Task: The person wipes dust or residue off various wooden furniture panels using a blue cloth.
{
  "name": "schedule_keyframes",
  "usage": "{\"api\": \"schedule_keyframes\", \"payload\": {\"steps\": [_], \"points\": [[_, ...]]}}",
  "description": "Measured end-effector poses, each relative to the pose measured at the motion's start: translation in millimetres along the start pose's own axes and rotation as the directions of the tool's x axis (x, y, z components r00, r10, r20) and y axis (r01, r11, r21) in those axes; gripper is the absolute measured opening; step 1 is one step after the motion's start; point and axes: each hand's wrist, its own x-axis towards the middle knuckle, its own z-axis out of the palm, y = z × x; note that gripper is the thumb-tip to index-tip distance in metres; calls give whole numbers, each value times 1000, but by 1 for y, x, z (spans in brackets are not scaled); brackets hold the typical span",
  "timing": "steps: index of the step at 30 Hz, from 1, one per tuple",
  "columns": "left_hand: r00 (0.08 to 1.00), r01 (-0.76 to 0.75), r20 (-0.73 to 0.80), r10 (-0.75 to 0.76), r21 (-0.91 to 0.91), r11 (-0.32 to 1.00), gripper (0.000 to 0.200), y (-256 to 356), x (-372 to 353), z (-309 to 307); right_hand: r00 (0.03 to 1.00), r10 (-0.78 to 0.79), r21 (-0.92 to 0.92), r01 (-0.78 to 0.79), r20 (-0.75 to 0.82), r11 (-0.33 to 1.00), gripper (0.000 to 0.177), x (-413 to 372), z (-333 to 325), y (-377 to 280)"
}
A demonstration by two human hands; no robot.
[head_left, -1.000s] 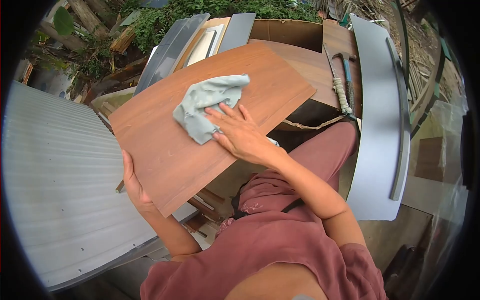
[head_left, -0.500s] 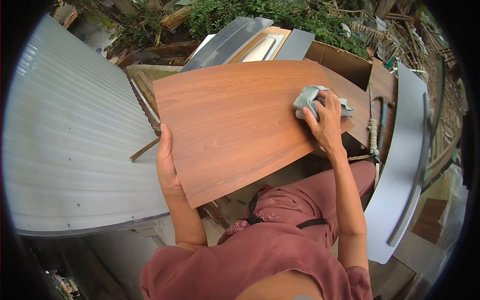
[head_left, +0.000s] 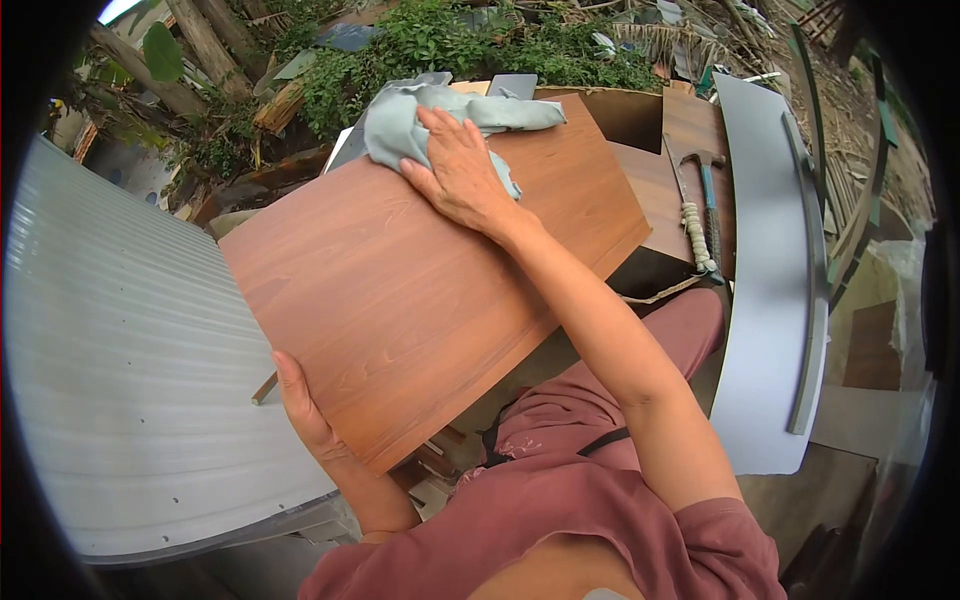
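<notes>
A brown wood-grain board (head_left: 390, 300) lies tilted across the space in front of me. Its lower left edge rests in my left hand (head_left: 312, 420), thumb up along the side and the other fingers hidden beneath. Near the board's far edge, my right hand (head_left: 460, 175) presses a crumpled pale blue-green cloth (head_left: 395, 125) against the surface. The cloth spreads out on both sides of the fingers, and part of it reaches over the far edge.
Corrugated metal sheeting (head_left: 150, 370) fills the left side. To the right, a hammer (head_left: 711, 205) and a tool with a cord-wrapped handle (head_left: 694, 232) lie on a brown panel. Beyond them stands a long pale panel (head_left: 770, 270). Green plants (head_left: 430, 45) grow behind.
My right hand has moved the cloth leftward and away from me, from the board's right end to its far edge. The board appears lower and farther left in view, with my left hand still on it.
</notes>
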Motion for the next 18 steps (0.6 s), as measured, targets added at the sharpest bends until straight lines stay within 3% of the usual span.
{"api": "schedule_keyframes", "payload": {"steps": [4, 7, 9, 10, 12, 14, 16, 18], "points": [[998, -32, -51, 33, 12, 999, 46, -2, -1, -10, 883, 462, -170, -470, -88, 866, 58, -43, -28, 121], [995, -40, -87, 41, 17, 999, 45, -4, -2, -16, 744, 631, -351, -663, -217, 661, 55, -111, -57, 187], [993, -45, -106, 46, 14, 999, 44, -6, -1, -15, 438, 894, -225, -884, -96, 409, 50, -122, -94, 163], [991, -68, -114, 74, 56, 996, 45, -4, -1, -12, 432, 896, -229, -887, -106, 401, 50, -135, -93, 158], [989, -82, -115, 93, 98, 992, 45, -1, -2, -4, 626, 686, -332, -779, -371, 532, 43, -162, -81, 149], [986, -100, -120, 113, 107, 989, 45, 2, -1, 5, 682, 595, -267, -723, -425, 638, 38, -178, -76, 137], [989, -99, -103, 110, 110, 989, 45, 5, -2, 15, 648, 622, -231, -751, -439, 619, 36, -187, -78, 121], [990, -102, -84, 112, 111, 989, 45, 7, -3, 21, 704, 583, -259, -700, -405, 666, 34, -198, -80, 114]]}}
